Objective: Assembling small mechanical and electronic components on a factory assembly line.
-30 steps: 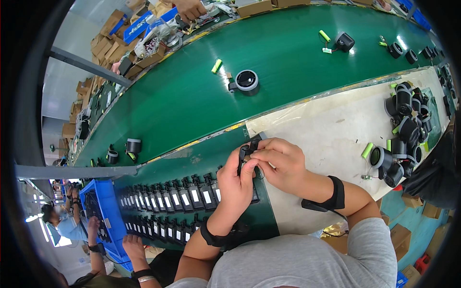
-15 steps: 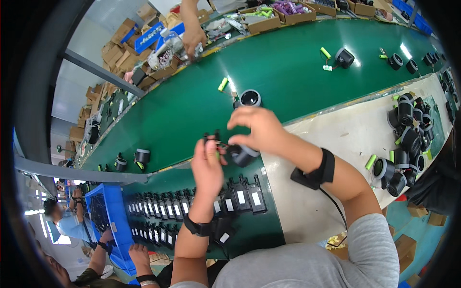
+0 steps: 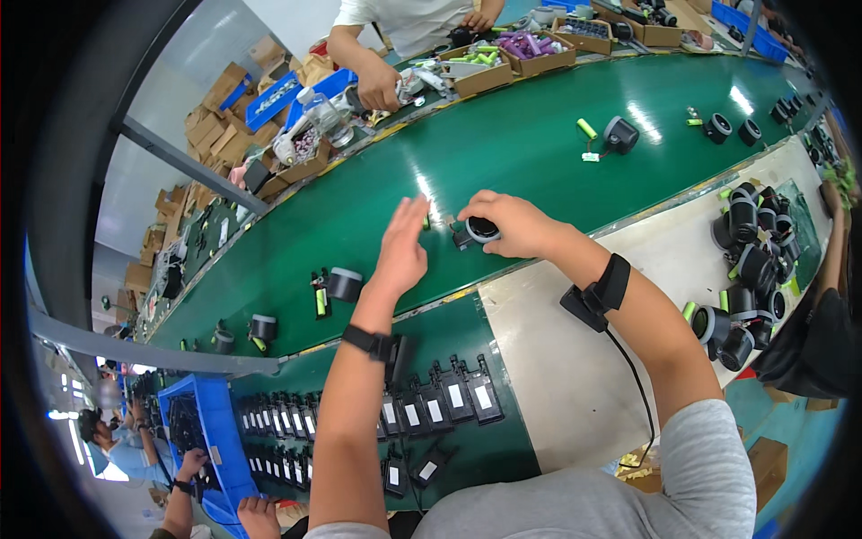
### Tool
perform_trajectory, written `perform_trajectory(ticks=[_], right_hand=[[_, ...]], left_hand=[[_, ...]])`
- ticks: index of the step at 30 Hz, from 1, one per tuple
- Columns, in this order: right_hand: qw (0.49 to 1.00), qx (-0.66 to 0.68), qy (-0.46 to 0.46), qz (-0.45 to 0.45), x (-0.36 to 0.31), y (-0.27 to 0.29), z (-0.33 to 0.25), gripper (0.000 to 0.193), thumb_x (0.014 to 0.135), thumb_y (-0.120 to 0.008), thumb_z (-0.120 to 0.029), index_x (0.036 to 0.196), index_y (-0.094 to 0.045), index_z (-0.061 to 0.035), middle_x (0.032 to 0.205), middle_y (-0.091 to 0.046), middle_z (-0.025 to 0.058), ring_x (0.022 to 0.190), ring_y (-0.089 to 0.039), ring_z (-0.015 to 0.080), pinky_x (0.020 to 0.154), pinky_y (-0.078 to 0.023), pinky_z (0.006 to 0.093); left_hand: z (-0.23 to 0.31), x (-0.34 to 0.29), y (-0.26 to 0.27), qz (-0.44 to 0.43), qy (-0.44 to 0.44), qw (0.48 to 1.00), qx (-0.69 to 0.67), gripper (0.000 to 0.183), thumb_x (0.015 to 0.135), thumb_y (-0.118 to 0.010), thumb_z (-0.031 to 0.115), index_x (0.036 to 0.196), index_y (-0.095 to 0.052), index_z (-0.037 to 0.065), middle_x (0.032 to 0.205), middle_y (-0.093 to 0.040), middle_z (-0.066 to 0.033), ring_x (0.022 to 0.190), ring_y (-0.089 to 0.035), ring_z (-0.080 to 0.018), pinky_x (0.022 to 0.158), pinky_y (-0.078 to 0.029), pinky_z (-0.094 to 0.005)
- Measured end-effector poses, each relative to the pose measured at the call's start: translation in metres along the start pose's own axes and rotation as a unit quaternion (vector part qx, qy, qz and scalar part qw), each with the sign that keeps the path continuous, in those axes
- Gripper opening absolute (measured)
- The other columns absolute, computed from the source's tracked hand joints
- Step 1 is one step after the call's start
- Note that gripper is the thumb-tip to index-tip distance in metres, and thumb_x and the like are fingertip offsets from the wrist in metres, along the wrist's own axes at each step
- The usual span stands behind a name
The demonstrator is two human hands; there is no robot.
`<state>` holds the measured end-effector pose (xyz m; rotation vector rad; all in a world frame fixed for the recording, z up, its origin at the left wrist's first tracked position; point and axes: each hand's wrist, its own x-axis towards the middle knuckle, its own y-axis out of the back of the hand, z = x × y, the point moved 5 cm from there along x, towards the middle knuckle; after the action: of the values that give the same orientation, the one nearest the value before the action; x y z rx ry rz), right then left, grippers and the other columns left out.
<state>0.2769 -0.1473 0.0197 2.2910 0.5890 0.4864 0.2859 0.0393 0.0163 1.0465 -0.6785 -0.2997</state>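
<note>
My right hand [image 3: 519, 226] is closed around a black round housing with a grey rim [image 3: 483, 230] on the green belt. A small black piece [image 3: 461, 235] sits against the housing's left side. My left hand [image 3: 401, 254] is held over the belt with fingers stretched out and nothing in it. Just beyond its fingertips is a green cylindrical battery [image 3: 426, 221], partly hidden. To the left of that hand lies another black housing with a grey rim [image 3: 345, 284], beside a black plastic holder [image 3: 319, 280] with a green battery in it.
The green conveyor belt [image 3: 521, 171] carries more housings and batteries. Nearer me, rows of flat black cases with white labels [image 3: 455, 395] lie left of a pale tabletop [image 3: 539, 359]. Housings are piled at right [image 3: 754, 260]. A blue bin [image 3: 215, 431] stands left; co-workers' hands are across the belt and lower left.
The black part with wires has left my left hand; a housing and holder now lie on the belt to its left. My right hand has closed on the other housing.
</note>
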Motion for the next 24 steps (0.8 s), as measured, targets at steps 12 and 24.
perform_trajectory(ticks=[12, 24], right_hand=[[0.969, -0.244, -0.032, 0.011, -0.028, -0.006, 0.005, 0.04, 0.064, -0.078, -0.027, 0.098, -0.065, -0.0107, 0.102, -0.061, 0.0088, 0.112, -0.054, 0.0277, 0.109, -0.026, 0.0571], [0.958, -0.231, 0.17, -0.005, -0.063, -0.037, -0.035, 0.01, 0.076, -0.056, -0.008, 0.076, -0.066, -0.0103, 0.073, -0.063, 0.0064, 0.075, -0.062, 0.0226, 0.078, -0.041, 0.0322]], left_hand=[[0.034, -0.017, -0.017, -0.085, 0.08, 0.993, -0.001, 0.021, 0.072, -0.073, 0.008, 0.092, -0.066, 0.002, 0.081, -0.065, -0.0167, 0.073, -0.064, -0.0312, 0.068, -0.051, -0.0402], [0.111, -0.073, 0.006, -0.151, 0.212, 0.939, -0.223, 0.024, 0.075, -0.07, 0.002, 0.096, -0.06, -0.004, 0.071, -0.061, -0.0063, 0.063, -0.059, -0.0132, 0.06, -0.05, -0.0268]])
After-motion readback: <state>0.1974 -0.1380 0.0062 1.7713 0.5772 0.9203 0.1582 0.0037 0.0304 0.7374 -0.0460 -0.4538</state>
